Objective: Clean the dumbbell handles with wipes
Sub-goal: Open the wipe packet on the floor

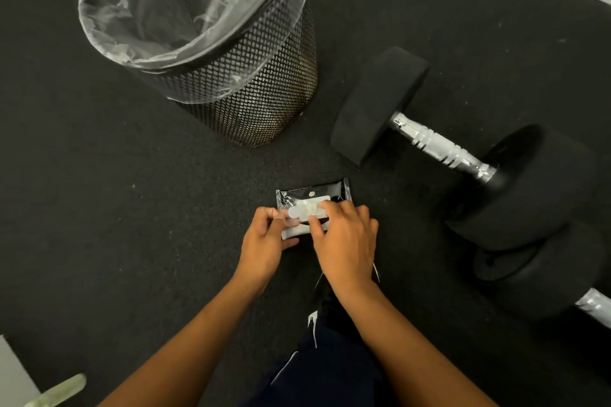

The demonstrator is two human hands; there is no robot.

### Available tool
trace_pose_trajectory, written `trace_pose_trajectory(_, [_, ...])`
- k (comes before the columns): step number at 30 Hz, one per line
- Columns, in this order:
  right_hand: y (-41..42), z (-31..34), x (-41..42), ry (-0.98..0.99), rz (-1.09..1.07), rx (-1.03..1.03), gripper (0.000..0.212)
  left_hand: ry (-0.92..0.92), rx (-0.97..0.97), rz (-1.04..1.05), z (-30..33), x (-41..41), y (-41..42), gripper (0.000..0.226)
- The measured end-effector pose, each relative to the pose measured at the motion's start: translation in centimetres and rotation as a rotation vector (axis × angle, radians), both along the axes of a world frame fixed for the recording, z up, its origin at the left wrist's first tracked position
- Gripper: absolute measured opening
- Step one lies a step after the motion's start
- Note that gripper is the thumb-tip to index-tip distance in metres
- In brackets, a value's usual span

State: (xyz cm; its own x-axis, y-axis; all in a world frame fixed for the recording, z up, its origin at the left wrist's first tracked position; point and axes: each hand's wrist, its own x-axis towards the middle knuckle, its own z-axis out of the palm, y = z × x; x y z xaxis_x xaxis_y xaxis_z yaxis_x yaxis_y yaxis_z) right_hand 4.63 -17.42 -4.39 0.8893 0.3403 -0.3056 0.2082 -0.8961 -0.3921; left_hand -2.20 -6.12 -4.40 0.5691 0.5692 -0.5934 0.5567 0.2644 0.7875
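Note:
A black pack of wipes (312, 195) lies on the dark floor in the middle of the head view. My left hand (266, 239) holds its left end, thumb and fingers curled round the edge. My right hand (344, 241) pinches the pale flap or wipe (304, 211) at the pack's opening. A black dumbbell (373, 106) with a silver handle (439, 145) lies to the right, apart from both hands. A second dumbbell (542, 271) sits behind it at the lower right, its silver handle (595, 306) cut off by the frame edge.
A black mesh bin (264, 99) lined with a clear plastic bag stands at the upper left, with crumpled pale pieces inside. My dark trouser leg (330, 367) shows at the bottom. A pale green object (59, 391) lies at the bottom left corner.

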Motion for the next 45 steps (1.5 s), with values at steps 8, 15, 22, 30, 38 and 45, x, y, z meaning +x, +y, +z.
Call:
trace_pose_trajectory(8, [1.8,0.2,0.7,0.014,-0.049,-0.050,0.031,-0.015,0.117,-0.170,0.3,-0.4,-0.3,0.019])
trace_pose_trajectory(15, [1.2,0.1,1.4,0.272,-0.223,0.192,0.016,0.015,0.196,-0.230,0.5,-0.1,-0.3,0.015])
trace_pose_trajectory(22, [0.2,0.2,1.5,0.616,-0.545,0.565,0.017,0.074,0.238,-0.165,0.5,0.2,-0.7,0.016])
trace_pose_trajectory(30, [-1.2,0.8,1.4,0.844,-1.049,1.165,0.016,0.151,0.423,-0.017,2.7,0.8,-0.8,0.019])
trace_pose_trajectory(38, [-0.9,1.7,1.9,0.951,-0.990,1.042,0.015,0.202,0.349,0.009,2.5,1.1,-0.1,0.020])
trace_pose_trajectory(45, [-1.9,2.6,2.5,0.976,-0.938,1.093,0.014,0.152,0.641,-0.127,2.4,0.7,0.8,0.014])
